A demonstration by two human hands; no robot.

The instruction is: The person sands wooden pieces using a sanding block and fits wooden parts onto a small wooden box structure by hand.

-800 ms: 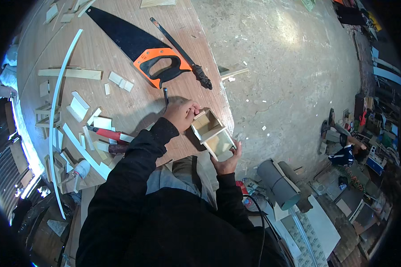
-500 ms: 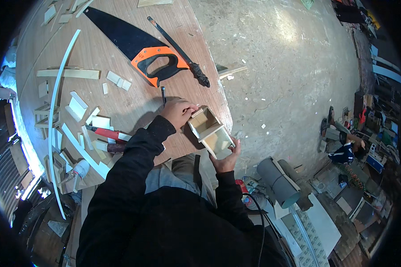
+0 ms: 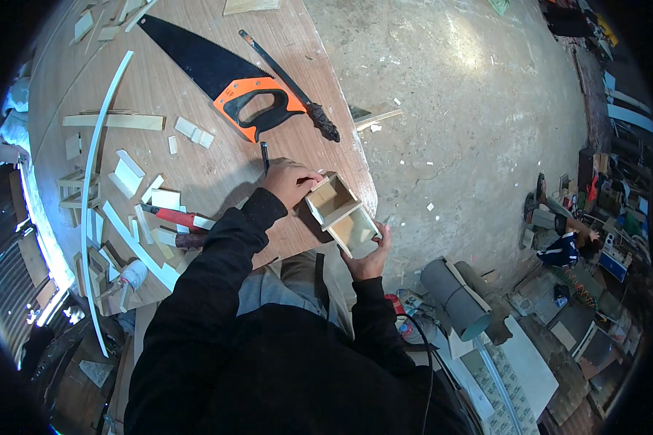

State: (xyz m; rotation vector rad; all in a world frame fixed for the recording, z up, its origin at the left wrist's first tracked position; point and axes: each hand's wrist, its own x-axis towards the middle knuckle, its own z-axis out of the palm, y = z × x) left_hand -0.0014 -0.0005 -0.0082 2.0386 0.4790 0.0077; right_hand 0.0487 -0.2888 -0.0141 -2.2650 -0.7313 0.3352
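A small wooden box (image 3: 342, 213) with two compartments, open on top, is tilted between my hands over the table's edge. My left hand (image 3: 290, 181) is closed at its upper left corner, with thumb and fingertips on the rim. A dark pen-like stick (image 3: 265, 154) juts out beyond that hand; whether the hand holds it or it lies on the table cannot be told. My right hand (image 3: 370, 259) grips the near right end of the box, thumb on the side and fingers underneath, partly hidden.
On the wooden table (image 3: 326, 94) lie an orange-handled handsaw (image 3: 257, 107), a hacksaw blade with a wrapped grip (image 3: 290, 83), a red-handled tool (image 3: 174, 216), a long curved strip (image 3: 96, 167), a bottle (image 3: 133, 274) and several wood offcuts. Rolled material (image 3: 453, 297) stands right; another person (image 3: 561, 249) is farther off.
Both hands keep their hold on the wooden box, almost unmoved. The whole view has shifted very slightly.
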